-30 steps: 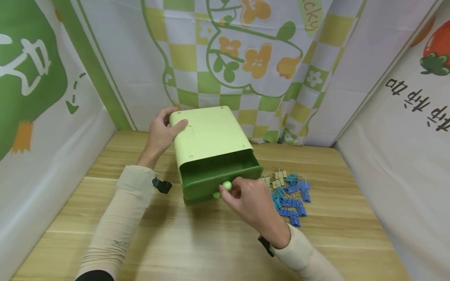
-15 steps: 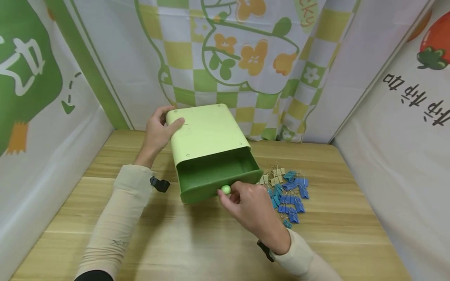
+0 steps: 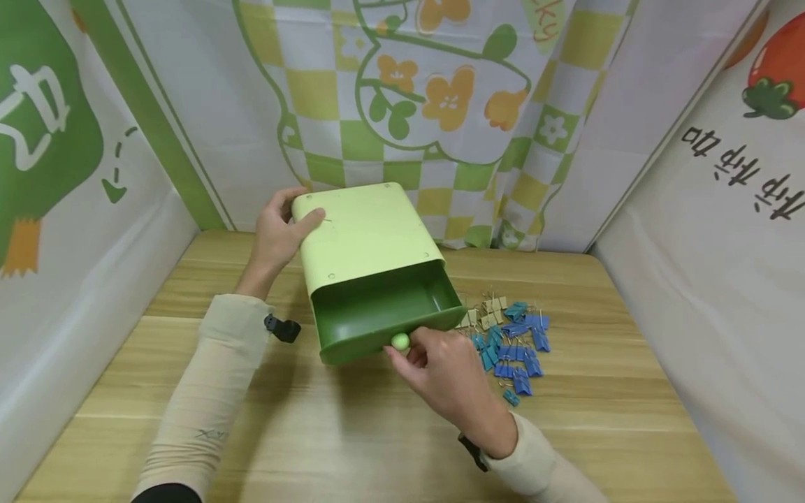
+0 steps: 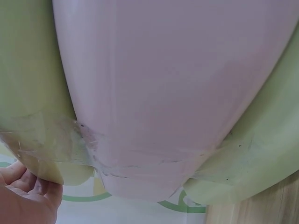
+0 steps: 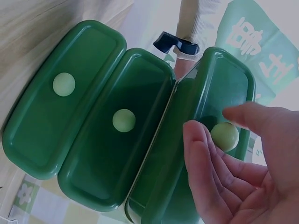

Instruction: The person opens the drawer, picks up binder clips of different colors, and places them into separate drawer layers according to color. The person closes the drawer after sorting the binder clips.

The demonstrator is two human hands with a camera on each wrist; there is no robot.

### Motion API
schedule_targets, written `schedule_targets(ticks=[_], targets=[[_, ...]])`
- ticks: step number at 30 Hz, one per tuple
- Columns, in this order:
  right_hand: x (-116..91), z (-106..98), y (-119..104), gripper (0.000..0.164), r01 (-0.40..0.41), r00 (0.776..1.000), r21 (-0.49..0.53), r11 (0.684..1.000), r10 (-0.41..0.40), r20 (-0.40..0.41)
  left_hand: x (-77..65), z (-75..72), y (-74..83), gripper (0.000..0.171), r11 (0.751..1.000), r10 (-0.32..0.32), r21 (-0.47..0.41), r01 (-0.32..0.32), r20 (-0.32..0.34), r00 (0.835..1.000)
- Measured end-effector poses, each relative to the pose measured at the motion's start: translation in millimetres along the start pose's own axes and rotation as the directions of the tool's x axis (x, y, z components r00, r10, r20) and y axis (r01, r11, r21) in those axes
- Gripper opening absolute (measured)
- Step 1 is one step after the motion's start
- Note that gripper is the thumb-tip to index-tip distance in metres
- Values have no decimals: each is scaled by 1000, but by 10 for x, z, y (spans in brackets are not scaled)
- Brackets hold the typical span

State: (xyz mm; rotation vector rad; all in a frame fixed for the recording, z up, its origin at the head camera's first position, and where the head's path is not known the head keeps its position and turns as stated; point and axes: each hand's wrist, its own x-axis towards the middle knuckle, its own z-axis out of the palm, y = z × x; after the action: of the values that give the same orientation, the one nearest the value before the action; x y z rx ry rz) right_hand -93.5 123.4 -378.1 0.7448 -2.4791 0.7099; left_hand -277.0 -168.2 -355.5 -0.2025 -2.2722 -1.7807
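Observation:
A small drawer cabinet point(image 3: 365, 230) with a pale green shell stands tilted toward me in the head view. Its top dark green drawer point(image 3: 383, 307) is pulled partway out, bare green inside. My left hand point(image 3: 277, 234) grips the cabinet's back left corner, thumb on top and fingers over the edge. At the drawer front, my right hand point(image 3: 449, 370) has thumb and fingers around the round light green knob point(image 3: 400, 341). In the right wrist view, two lower drawer fronts point(image 5: 117, 135) sit closed beneath it. The left wrist view shows a pinkish side section point(image 4: 173, 93) with clear tape across it.
Several binder clips in blue, teal and cream point(image 3: 512, 342) lie on the wooden table point(image 3: 604, 419), right of the cabinet. A patterned curtain point(image 3: 434, 126) hangs close behind. Printed cloth walls point(image 3: 692, 244) flank the table at left and right.
The top drawer has slid farther out toward me with my right hand at its knob. My left hand keeps its grip on the cabinet. The whole head view has shifted slightly.

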Motion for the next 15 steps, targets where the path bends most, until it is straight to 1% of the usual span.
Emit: schedule_targets(ticks=[4, 8, 12, 15], targets=[[-35, -50, 49, 22, -12, 999, 33, 999, 10, 47, -3, -3, -2, 69, 1000, -1, 6, 1, 5, 1000], [-53, -152, 154, 20, -24, 995, 53, 998, 19, 98, 2, -6, -7, 71, 1000, 6, -4, -6, 7, 1000], [-42, -325, 302, 16, -80, 987, 58, 995, 71, 145, 3, -7, 5, 70, 1000, 2, -13, -2, 11, 1000], [-33, -465, 425, 13, -128, 978, 39, 991, 120, 169, 2, -7, 7, 68, 1000, 1, -12, 0, 14, 1000]])
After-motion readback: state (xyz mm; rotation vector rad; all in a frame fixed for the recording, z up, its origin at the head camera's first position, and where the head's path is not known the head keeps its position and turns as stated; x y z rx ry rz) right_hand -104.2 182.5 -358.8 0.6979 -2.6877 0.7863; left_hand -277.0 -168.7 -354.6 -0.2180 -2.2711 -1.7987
